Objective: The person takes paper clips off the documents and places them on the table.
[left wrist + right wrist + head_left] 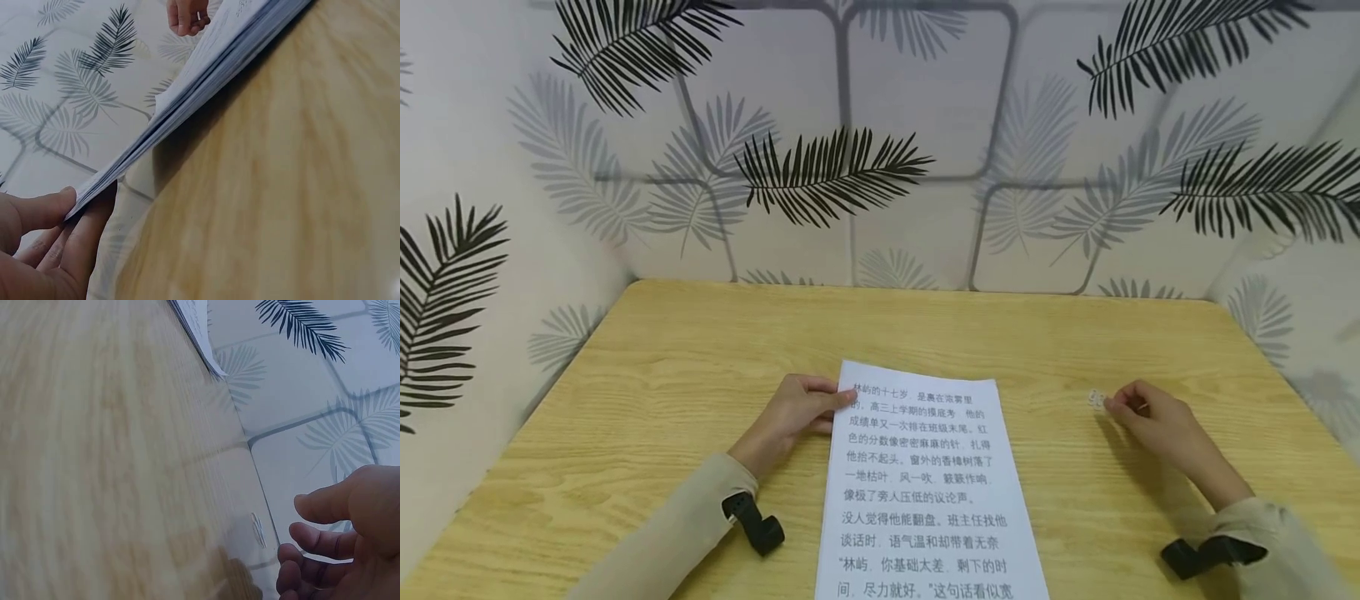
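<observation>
A stack of white paper sheets (921, 467) printed with Chinese text lies in front of me. Its upper left edge is pinched by my left hand (793, 412), thumb (47, 209) on top and fingers beneath. In the left wrist view that edge is lifted off the table, and the sheets fan slightly apart. To the right, a small whitish, wire-like cluster (1096, 398), perhaps paper clips, sits on the tabletop. My right hand (1157, 429) is just beside it with fingers loosely bent. The right wrist view shows a gap between thumb and fingers, with the cluster (258, 530) apart from them.
The pale wooden table (700, 333) carries everything and has rounded far corners. A wall (917, 225) patterned with leaves and dark lines stands behind it and at both sides. A black strap with a small camera (756, 525) is on the left wrist, another (1213, 557) on the right.
</observation>
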### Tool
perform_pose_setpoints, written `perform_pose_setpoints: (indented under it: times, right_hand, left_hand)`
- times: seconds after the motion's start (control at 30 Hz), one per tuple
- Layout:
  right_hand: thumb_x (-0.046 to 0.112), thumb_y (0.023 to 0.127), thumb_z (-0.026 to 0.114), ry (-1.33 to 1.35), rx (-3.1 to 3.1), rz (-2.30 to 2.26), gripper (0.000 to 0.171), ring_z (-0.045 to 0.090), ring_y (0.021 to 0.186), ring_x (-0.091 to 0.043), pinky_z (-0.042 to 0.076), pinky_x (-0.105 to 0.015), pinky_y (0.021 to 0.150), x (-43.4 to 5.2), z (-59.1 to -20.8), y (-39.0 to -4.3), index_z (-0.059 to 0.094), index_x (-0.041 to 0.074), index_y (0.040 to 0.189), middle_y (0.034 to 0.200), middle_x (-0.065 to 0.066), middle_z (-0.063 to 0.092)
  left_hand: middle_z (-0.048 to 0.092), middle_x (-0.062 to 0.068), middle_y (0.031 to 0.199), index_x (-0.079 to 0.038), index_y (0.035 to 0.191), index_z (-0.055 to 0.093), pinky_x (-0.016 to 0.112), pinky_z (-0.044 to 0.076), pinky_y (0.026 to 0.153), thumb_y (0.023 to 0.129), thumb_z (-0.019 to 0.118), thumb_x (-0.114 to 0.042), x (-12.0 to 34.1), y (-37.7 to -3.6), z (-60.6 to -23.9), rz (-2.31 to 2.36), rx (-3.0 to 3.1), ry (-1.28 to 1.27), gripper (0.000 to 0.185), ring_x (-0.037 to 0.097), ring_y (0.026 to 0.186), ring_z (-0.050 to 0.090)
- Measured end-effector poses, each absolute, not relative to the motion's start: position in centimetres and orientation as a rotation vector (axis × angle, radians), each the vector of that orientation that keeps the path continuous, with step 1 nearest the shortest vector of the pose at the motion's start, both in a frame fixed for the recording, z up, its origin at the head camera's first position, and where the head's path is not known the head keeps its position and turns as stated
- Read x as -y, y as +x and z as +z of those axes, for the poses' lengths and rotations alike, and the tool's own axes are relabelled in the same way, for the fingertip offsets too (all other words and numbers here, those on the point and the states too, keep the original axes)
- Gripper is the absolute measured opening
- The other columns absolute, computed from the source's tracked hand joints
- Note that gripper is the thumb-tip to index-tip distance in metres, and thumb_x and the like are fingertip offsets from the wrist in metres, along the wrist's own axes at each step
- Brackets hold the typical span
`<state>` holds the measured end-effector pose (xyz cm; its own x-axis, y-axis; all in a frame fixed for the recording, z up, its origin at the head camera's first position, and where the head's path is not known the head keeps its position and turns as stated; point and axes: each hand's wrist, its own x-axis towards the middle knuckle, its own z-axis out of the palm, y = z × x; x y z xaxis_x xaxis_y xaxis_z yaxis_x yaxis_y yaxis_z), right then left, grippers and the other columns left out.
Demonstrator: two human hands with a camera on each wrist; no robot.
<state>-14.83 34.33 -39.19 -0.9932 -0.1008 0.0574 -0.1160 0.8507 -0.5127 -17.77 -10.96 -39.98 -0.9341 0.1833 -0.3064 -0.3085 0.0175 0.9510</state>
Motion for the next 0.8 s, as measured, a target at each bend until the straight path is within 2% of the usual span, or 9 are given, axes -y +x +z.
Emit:
perform_pose_setpoints:
  times: [0.3,0.43,0.57,0.7,0.8]
  right_hand:
    - [0.026,0.101,0.053,0.179,3.008,0.823,0.027,0.059,0.084,-0.025,0.047,-0.034,0.066,-33.7,-38.8,-14.6,0.057,-0.001,0.099,0.091,-0.013,0.064]
    - [0.026,0.101,0.053,0.176,3.007,0.822,0.027,0.058,0.082,-0.023,0.046,-0.032,0.064,-33.6,-38.8,-14.6,0.057,-0.001,0.1,0.091,-0.012,0.064]
    - [0.026,0.101,0.053,0.181,3.003,0.838,0.028,0.059,0.082,-0.023,0.046,-0.029,0.062,-33.5,-38.8,-14.5,0.057,-0.001,0.099,0.091,-0.011,0.064]
    - [0.026,0.101,0.054,0.189,2.981,0.859,0.027,0.06,0.084,-0.025,0.047,-0.027,0.062,-33.4,-38.7,-14.4,0.056,-0.001,0.1,0.093,-0.012,0.063]
    - [0.024,0.101,0.053,0.222,2.926,0.855,0.027,0.059,0.083,-0.027,0.047,-0.027,0.061,-33.2,-38.5,-14.3,0.056,-0.002,0.1,0.093,-0.014,0.062]
  left_hand:
    - [0.071,0.014,0.089,0.008,0.109,0.065,0.031,0.059,0.066,0.09,0.067,-0.005,11.2,-17.9,-40.1,1.9,-1.977,-0.058,0.023,0.021,0.076,0.07]
    - [0.07,0.015,0.099,0.008,0.12,0.059,0.032,0.058,0.074,0.093,0.062,-0.006,11.8,-17.9,-40.0,1.809,-1.983,0.02,0.03,0.021,0.085,0.068]
    - [0.062,0.022,0.116,0.012,0.134,0.045,0.035,0.057,0.082,0.095,0.057,-0.007,12.2,-17.9,-39.5,1.718,-2.02,0.102,0.045,0.025,0.096,0.066]
    - [0.052,0.025,0.127,0.011,0.141,0.036,0.034,0.058,0.079,0.095,0.057,-0.006,12.4,-17.7,-38.9,1.568,-2.197,0.133,0.054,0.025,0.095,0.066]
    - [0.052,0.022,0.132,0.006,0.141,0.04,0.035,0.057,0.077,0.096,0.06,-0.013,12.7,-17.1,-38.3,1.37,-2.428,0.204,0.053,0.026,0.093,0.067]
